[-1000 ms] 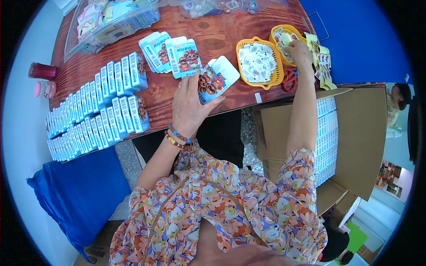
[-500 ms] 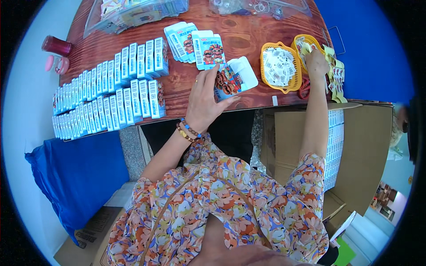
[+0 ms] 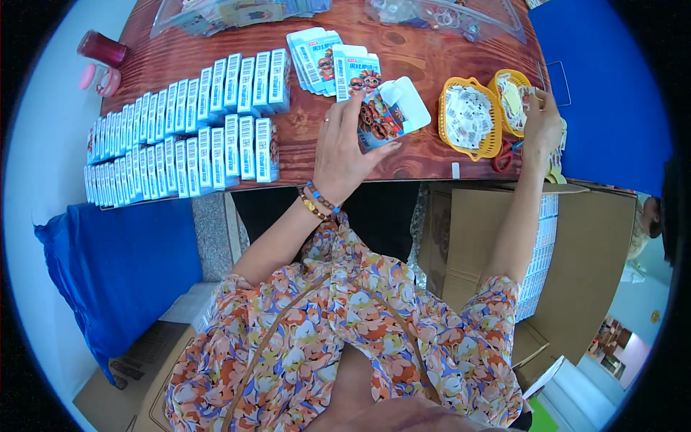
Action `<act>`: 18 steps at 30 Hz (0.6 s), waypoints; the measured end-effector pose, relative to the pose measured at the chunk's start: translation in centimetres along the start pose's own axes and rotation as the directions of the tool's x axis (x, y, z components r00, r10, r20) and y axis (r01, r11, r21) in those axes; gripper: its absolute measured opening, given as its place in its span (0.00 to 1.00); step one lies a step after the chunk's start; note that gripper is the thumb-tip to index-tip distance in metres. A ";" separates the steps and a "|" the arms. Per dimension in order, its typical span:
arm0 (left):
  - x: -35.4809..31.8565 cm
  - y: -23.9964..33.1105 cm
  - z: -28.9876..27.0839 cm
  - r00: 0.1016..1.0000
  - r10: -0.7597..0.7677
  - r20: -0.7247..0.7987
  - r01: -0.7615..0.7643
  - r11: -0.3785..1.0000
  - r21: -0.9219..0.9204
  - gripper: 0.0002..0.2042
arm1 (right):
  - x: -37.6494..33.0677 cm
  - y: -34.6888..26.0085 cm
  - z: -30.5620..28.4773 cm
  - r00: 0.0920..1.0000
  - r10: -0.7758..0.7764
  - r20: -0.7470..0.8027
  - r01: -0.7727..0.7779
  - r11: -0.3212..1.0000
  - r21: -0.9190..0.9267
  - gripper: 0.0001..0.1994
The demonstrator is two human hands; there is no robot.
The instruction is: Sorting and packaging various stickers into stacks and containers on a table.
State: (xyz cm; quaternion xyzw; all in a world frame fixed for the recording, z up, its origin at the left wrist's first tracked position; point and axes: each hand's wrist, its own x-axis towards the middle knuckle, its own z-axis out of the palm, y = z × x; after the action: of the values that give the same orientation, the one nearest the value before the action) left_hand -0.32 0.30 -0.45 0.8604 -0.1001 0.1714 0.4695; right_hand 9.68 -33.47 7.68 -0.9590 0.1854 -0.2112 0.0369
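An open blue-and-white printed carton [image 3: 381, 124] lies tilted on the table, its white flaps raised on the right. My left hand [image 3: 344, 147] is closed on its left side, with the thumb along the near edge and fingers at the far edge. My right hand [image 3: 543, 133] is at the right side of the smaller yellow basket [image 3: 520, 131], fingertips pinched on a small printed packet that they partly hide. White sachets [image 3: 468, 115] fill the larger yellow basket [image 3: 471, 154] beside it. Behind the carton lie flattened cartons [image 3: 317, 61] in an overlapping pile.
Two rows of filled-out cartons [image 3: 209, 93] stand along the table's left. Clear plastic bins [image 3: 497, 27] sit at the back. Red-handled scissors [image 3: 502, 161] lie by the baskets. A red jar [image 3: 103, 47] is far left. A large cardboard box [image 3: 586, 252] stands below the right edge.
My right hand has drawn back from inside the smaller basket to its right side, a small packet now at its fingertips. My left hand keeps its hold on the carton. The whole view has shifted slightly.
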 end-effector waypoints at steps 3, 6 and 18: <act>-0.1 -0.2 -0.7 0.998 -0.026 -0.051 0.027 1.000 0.003 0.44 | -1.5 -4.0 -1.5 0.998 -0.012 -0.056 0.032 0.924 0.381 0.11; 0.1 -0.3 -0.4 0.992 -0.076 -0.104 0.065 0.992 -0.109 0.44 | -3.4 -6.5 -2.5 0.992 -0.084 -0.095 0.127 0.645 0.753 0.06; -0.4 -0.7 -0.3 0.996 0.065 -0.069 -0.060 0.995 0.077 0.45 | -12.3 -15.0 -3.8 0.723 -0.691 -0.016 0.516 0.524 0.678 0.10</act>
State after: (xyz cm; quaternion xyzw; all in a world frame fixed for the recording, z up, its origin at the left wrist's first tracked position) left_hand -0.47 0.94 -0.98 0.8673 -0.1036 0.2201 0.4344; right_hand 2.88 -14.92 8.60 -0.9073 -0.2517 -0.1350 0.3086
